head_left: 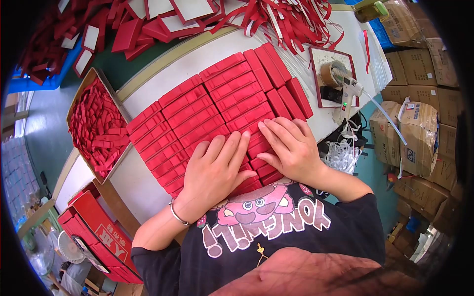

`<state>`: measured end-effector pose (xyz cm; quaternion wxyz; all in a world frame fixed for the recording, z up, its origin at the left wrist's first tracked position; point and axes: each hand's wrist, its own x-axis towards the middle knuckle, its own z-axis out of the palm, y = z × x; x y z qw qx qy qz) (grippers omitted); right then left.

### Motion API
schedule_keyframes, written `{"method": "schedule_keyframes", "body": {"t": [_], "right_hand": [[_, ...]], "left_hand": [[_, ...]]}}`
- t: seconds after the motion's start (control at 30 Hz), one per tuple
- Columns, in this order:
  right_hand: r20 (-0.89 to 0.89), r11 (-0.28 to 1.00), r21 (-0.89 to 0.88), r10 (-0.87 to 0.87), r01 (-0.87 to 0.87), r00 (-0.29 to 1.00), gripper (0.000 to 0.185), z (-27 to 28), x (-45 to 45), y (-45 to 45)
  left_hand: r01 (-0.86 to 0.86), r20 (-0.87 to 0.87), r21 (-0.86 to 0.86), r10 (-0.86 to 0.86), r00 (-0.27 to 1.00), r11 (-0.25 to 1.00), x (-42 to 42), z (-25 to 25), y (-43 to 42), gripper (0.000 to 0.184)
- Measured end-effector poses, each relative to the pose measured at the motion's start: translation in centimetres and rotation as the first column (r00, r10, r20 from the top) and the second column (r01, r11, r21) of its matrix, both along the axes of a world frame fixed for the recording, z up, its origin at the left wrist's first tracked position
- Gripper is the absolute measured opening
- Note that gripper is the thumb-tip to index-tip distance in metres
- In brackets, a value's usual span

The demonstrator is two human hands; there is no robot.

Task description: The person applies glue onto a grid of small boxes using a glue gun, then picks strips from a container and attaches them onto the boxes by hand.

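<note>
Rows of small red boxes [190, 108] stand packed side by side on the white table, many with a red ribbon bow on the edge facing up. My left hand [217, 165] lies flat on the near middle rows, fingers stretched out over the boxes. Beside it, my right hand [291, 148] rests on the rows to the right, its fingers extended and slightly spread, thumb apart. Neither hand is wrapped around a box. The boxes under both palms are hidden.
A bin of red bows [98, 128] stands at left. Loose red boxes [128, 37] and a ribbon heap [289, 19] lie at the back. A glue gun [349, 91] and tape roll [333, 73] sit right, near stacked cartons [414, 133]. A red carton [101, 232] is lower left.
</note>
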<state>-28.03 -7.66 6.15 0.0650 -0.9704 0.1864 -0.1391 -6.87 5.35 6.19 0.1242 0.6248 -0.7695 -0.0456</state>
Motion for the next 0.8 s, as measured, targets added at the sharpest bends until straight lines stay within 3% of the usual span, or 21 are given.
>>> {"method": "schedule_keyframes", "body": {"t": [0.27, 0.47, 0.57, 0.8], "right_hand": [[-0.042, 0.996, -0.079, 0.031, -0.034, 0.999, 0.057, 0.0, 0.1, -0.4], [-0.097, 0.993, -0.109, 0.04, -0.051, 0.994, 0.058, 0.9, 0.7, -0.5], [-0.032, 0.993, -0.103, 0.056, -0.059, 0.998, 0.057, 1.2, 1.0, -0.7], [-0.086, 0.991, -0.082, 0.095, -0.102, 0.992, 0.055, 1.6, 1.2, -1.4]], "left_hand": [[-0.006, 0.12, -0.029, 0.01, 0.993, 1.0, -0.2, -0.1, -0.2, 0.084], [-0.007, 0.085, -0.013, 0.008, 0.996, 1.0, -0.5, 0.0, -0.9, 0.08], [-0.009, 0.113, -0.032, 0.012, 0.994, 0.999, -0.6, -0.3, -0.8, 0.077], [-0.045, 0.014, -0.101, 0.047, 0.999, 0.994, -0.1, -1.1, 0.0, 0.072]]}}
